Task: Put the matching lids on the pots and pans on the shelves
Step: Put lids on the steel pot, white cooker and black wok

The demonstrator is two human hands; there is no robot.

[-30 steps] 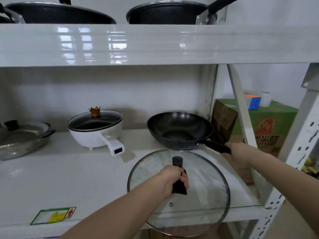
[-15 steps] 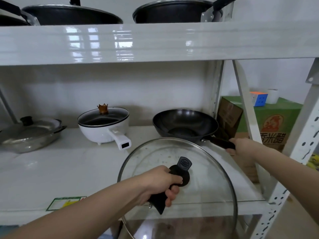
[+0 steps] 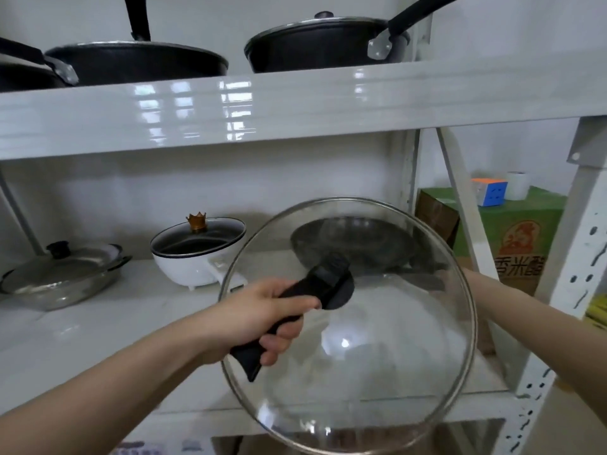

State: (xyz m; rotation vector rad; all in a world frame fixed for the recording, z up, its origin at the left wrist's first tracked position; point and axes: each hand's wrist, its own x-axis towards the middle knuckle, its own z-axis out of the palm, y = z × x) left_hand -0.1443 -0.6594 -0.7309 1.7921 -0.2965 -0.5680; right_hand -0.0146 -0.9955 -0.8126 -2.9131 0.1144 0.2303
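My left hand grips the black handle of a large round glass lid. The lid is raised off the shelf and tilted with its top toward me. It hangs in front of the black wok, which shows blurred through the glass on the right of the lower shelf. My right hand reaches in from the right to the wok's dark handle; its fingers are behind the lid's rim. On the upper shelf stand black pans, one under a lid.
A white electric pot with a crown-knobbed lid stands left of the wok. A lidded steel pan sits at far left. A slanted shelf brace rises on the right, with a green carton and a puzzle cube behind.
My left hand has lifted the glass lid up and toward the wok, tilting it so that it covers the wok from view. My right hand stays at the wok's handle.
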